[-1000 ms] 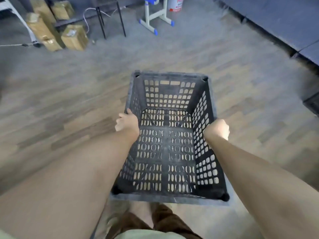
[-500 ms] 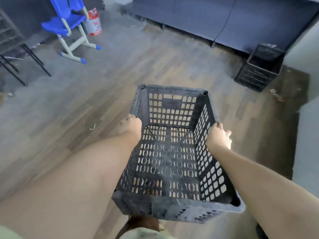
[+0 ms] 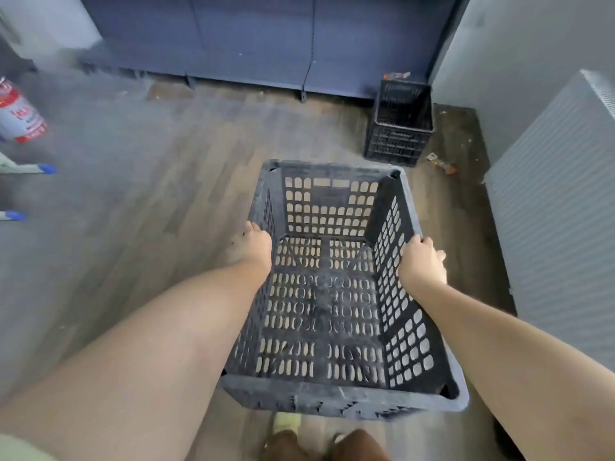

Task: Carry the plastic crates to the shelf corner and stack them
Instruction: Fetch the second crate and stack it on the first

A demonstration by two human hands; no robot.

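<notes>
Shelf unit (image 3: 253,38): dark blue, far end of floor.
Carried crate (image 3: 327,399): black, perforated, empty, held off floor, well short of shelf unit.
Floor crate (image 3: 397,141): black, at shelf unit's right end, contents unclear.
Left hand (image 3: 254,247): clamped over carried crate's left rim, arm outstretched.
Right hand (image 3: 421,264): fingers curled over right rim.

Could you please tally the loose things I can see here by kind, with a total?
Black plastic crates: 2, the carried crate and the corner crate
Red-and-white cans: 1, the can
Floor litter scraps: 1, the scrap
Total: 4
</notes>
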